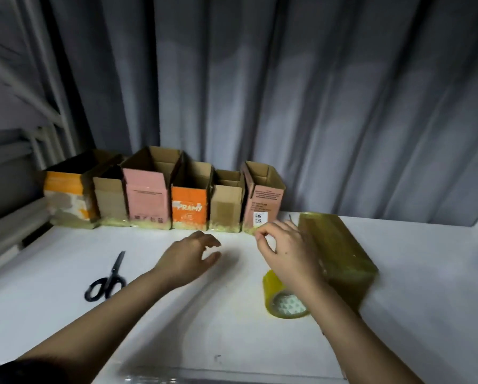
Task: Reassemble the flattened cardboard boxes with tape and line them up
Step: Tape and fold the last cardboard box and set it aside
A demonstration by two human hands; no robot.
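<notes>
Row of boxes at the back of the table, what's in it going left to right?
Orange-and-white box → plain brown box → tall pink box → orange PRAMY box → small brown box → pink labelled box.

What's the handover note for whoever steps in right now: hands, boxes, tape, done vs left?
Left hand: open, over the table, holding nothing.
Right hand: thumb and forefinger pinched together, whether on anything I cannot tell; it is beside the tape-covered box.
Done: six open-topped boxes stand in a row along the table's back edge, their bottoms taped.
Left: the tape-covered box lies on its side, right of the row, not yet lined up.
Tape roll is under the right wrist; scissors lie to the left.
</notes>
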